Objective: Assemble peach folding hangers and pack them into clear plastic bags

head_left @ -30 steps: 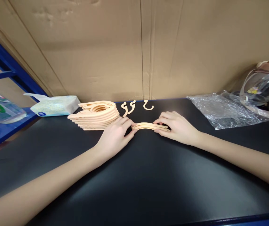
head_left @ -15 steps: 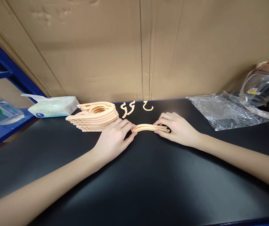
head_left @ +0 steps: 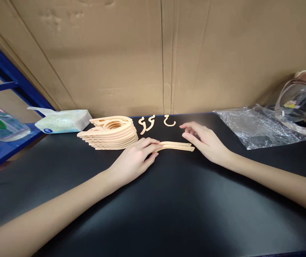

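Two curved beige plastic hanger arms [head_left: 176, 145] lie side by side on the black tabletop. My left hand [head_left: 135, 157] pinches their left ends between thumb and fingers, hiding those tips. Beyond their right ends, my right hand [head_left: 205, 140] is raised with thumb and fingers apart, touching nothing. Behind the hands lie three small beige hanger hooks: a left hook [head_left: 142, 125], a middle hook [head_left: 150, 123] and a right hook [head_left: 170, 122]. A stack of beige folding hangers [head_left: 110, 134] stands just left of my left hand.
A tissue pack [head_left: 63, 120] sits at the back left beside a blue metal frame [head_left: 1, 87]. Clear plastic wrap [head_left: 260, 126] lies at the back right, near a transparent jug [head_left: 299, 98]. Cardboard [head_left: 120, 57] closes off the table's far side.
My right hand has let go of the right ends of the hanger arms and moved up and slightly right, its fingers opening. My left hand keeps its hold on the left ends.
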Tool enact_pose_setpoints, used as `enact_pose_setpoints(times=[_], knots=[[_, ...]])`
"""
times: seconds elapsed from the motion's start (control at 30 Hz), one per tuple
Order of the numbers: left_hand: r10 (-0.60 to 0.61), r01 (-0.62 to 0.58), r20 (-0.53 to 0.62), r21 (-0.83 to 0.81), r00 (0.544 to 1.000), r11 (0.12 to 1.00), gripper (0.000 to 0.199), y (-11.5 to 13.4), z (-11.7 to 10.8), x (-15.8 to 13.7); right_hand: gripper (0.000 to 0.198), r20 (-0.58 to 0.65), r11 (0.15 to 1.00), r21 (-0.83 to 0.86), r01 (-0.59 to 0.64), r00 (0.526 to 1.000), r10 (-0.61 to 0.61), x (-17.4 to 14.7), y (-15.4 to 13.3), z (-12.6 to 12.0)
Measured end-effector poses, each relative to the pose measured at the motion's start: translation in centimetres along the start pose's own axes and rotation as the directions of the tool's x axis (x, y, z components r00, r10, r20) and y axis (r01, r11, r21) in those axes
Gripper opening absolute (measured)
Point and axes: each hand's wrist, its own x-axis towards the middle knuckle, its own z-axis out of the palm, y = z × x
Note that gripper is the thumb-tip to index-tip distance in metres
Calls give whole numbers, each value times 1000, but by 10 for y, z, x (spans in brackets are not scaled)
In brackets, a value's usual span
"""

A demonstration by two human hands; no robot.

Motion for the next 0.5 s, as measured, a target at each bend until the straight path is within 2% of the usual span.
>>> enact_pose_setpoints(times=[0.1, 0.23, 0.37, 0.43, 0.5], knots=[[-3, 3, 7, 0, 1000, 1000, 29, 1, -1, 0, 29, 7, 999, 14, -32, 999, 32, 10, 2, -8], [3, -3, 12, -4, 1000, 1000, 29, 2, -4, 0, 21, 82, 998, -25, -51, 995, 52, 37, 0, -26], [33, -33, -5, 26, 999, 999, 28, 4, -5, -2, 21, 139, 955, -284, 81, 989, -42, 66, 0, -28], [61, -60, -5, 62, 998, 996, 27, 7, -7, -4, 23, 192, 903, -396, 167, 977, -96, 76, 3, -19], [100, -100, -4, 96, 995, 990, 26, 10, -9, -7, 24, 221, 872, -439, 216, 967, -128, 81, 6, -8]])
